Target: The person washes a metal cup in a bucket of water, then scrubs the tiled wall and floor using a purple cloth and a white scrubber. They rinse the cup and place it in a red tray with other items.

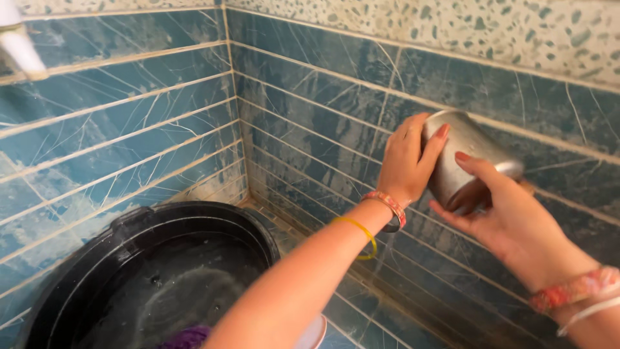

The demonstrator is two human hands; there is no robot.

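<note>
A dull steel cup [466, 155] is held up in front of the blue tiled wall, tilted on its side. My left hand [407, 161] presses over the cup's closed end from the left, fingers curled on it. My right hand [500, 210] cradles the cup from below and the right, thumb on its side and palm under its open rim. Both wrists wear coloured bangles. Below and to the left stands a black plastic tub [148, 223] with dark water in it.
Blue marbled tiles [129, 136] line both walls, which meet in a corner above the tub. A purple cloth [187, 337] lies in the tub's near part. A white pipe end [19, 45] sticks out at the upper left. A small white rim [314, 335] shows under my left forearm.
</note>
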